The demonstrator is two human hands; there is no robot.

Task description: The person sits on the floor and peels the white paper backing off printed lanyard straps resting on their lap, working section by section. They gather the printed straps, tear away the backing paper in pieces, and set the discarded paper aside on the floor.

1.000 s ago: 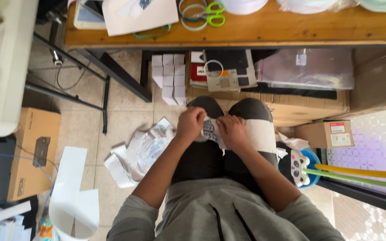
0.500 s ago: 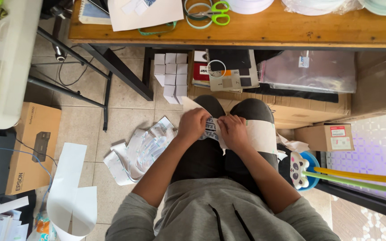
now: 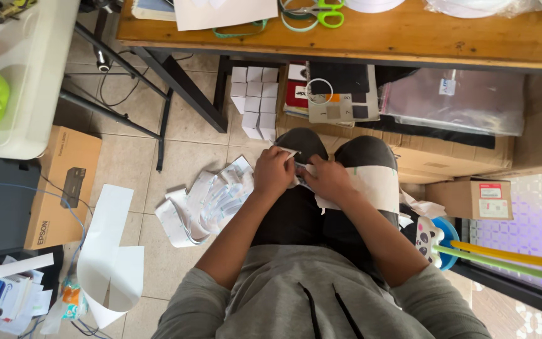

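Observation:
I sit with both hands over my lap, above dark trousers. My left hand (image 3: pixel 273 171) pinches a small white paper piece (image 3: pixel 288 151) whose corner sticks up between the knees. My right hand (image 3: pixel 325 178) grips the same small piece from the other side; its middle is hidden by my fingers. A larger white paper sheet (image 3: pixel 371 182) lies across my right thigh, just under the right hand.
A wooden table (image 3: pixel 409 34) with green scissors (image 3: pixel 321 12) stands ahead. Small white paper boxes (image 3: pixel 255 100) are stacked on the floor below it. Paper scraps (image 3: pixel 205 201) lie on the tiles at left, beside a cardboard box (image 3: pixel 64 185) and a white bin (image 3: pixel 32 75).
My hands stay together over the lap, with only small finger shifts on the paper piece. The camera has tilted slightly, so the table sits lower in view.

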